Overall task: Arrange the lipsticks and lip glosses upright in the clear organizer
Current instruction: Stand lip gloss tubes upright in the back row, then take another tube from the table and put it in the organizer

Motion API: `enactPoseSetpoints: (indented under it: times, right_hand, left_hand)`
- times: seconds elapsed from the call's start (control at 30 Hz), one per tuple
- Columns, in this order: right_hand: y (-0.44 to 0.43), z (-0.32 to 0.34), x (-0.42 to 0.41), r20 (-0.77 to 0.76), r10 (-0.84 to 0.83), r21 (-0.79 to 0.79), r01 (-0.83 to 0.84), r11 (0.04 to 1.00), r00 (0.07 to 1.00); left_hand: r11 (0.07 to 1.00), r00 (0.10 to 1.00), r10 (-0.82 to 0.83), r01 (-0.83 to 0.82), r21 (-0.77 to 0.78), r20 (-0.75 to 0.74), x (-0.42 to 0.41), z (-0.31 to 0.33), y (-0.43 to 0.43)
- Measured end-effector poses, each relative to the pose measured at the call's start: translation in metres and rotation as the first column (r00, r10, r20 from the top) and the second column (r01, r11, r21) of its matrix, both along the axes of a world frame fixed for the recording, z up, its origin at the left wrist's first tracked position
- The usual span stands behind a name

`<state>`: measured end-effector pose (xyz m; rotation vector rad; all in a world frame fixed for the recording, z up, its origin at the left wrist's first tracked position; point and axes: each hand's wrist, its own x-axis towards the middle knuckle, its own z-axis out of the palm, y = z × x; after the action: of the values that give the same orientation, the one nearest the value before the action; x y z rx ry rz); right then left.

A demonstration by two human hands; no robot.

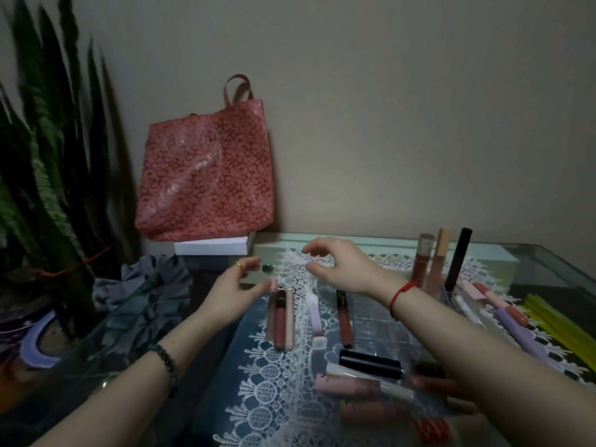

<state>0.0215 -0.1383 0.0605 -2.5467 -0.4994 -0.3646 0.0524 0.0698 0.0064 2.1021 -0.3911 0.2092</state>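
Observation:
Three lip glosses (281, 317) lie side by side on the lace runner (274, 375). My left hand (233, 287) hovers at their far ends, fingers loosely curled, thumb close to the pink cap, gripping nothing. My right hand (340, 266) hangs over the runner with relaxed curled fingers, empty. The clear organizer (374, 317) lies under my right forearm. At its far right corner three tubes stand upright: red (422, 259), beige (438, 262) and black (458, 259). A red gloss (344, 319), a lilac tube (314, 314), a black lipstick (371, 363) and pink tubes (348, 383) lie loose.
A red floral tote bag (206, 175) leans on the wall above a white box (213, 246). A tall plant (48, 175) and a grey cloth (145, 298) are on the left. More tubes (516, 330) and yellow strips (561, 321) lie at the right, with a small round object (267, 269) on the glass.

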Motion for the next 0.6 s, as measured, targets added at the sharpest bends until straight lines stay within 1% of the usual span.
enactPoseSetpoints:
  times: [0.17, 0.23, 0.33, 0.43, 0.5, 0.6]
  right_hand:
    - [0.023, -0.02, 0.023, -0.135, 0.018, -0.102, -0.032, 0.994, 0.991]
    - [0.031, -0.028, 0.033, -0.178, 0.01, -0.107, -0.03, 0.994, 0.984]
    - [0.039, -0.039, 0.048, -0.24, -0.022, -0.119, -0.007, 0.993, 0.971]
    - [0.045, -0.05, 0.059, -0.282, -0.052, -0.113, 0.02, 0.993, 0.958]
    - [0.05, -0.056, 0.065, -0.326, -0.069, -0.118, 0.031, 0.993, 0.943]
    - [0.054, -0.062, 0.072, -0.385, -0.079, -0.142, 0.026, 0.99, 0.919]
  left_hand:
    - [0.989, 0.996, -0.065, 0.073, 0.129, -0.067, -0.007, -0.021, 0.01]
    - [0.966, 0.993, -0.094, 0.108, 0.237, -0.07, -0.009, -0.027, 0.016]
    - [0.927, 0.987, -0.129, 0.154, 0.342, -0.094, -0.012, -0.033, 0.025]
    - [0.874, 0.989, -0.13, 0.148, 0.462, -0.072, -0.015, -0.038, 0.028]
    - [0.861, 0.991, -0.13, 0.132, 0.491, -0.038, -0.014, -0.041, 0.029]
    - [0.861, 0.991, -0.133, 0.12, 0.495, -0.007, -0.011, -0.045, 0.029]
